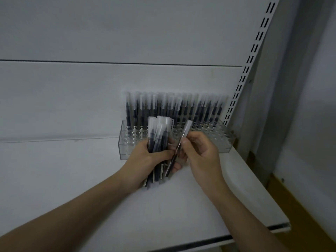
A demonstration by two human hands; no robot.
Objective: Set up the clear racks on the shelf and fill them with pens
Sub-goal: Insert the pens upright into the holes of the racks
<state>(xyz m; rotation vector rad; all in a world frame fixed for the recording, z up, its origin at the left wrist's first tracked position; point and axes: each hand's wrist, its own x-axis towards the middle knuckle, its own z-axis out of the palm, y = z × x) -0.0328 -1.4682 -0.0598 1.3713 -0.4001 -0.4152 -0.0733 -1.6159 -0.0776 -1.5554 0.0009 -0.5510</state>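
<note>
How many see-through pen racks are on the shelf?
1. The clear rack sits at the back of the shelf, against the wall, behind both hands. Its back row holds pens. No other rack shows.

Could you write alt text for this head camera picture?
A person's left hand grips a bundle of pens while the right hand pinches a single pen before a clear rack, partly filled, on a white shelf.

The scene is being viewed from a single head-worn camera, angled forward and downward at close range onto the white shelf [91, 179] and its back panel [127, 33].
</note>
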